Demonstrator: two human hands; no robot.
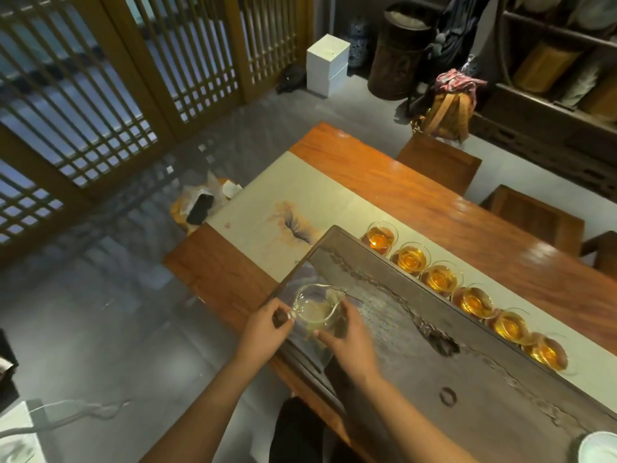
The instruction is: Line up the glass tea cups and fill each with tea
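Observation:
Several glass tea cups (pixel 439 278) stand in a straight row on the pale table runner (pixel 267 208), along the far edge of the dark stone tea tray (pixel 484 379). Each holds amber tea. A clear glass pitcher (pixel 317 307) hangs over the tray's left end and looks nearly empty. My left hand (pixel 267 325) pinches its handle. My right hand (pixel 350 339) presses a pale cloth (pixel 329 304) against the pitcher's side and base.
The long wooden table (pixel 467 212) runs away to the upper left. Wooden chairs (pixel 437 162) line its far side. A white bowl rim (pixel 597 446) shows at the tray's near right corner. A bag and phone (pixel 200 205) lie on the floor beyond the table's left end.

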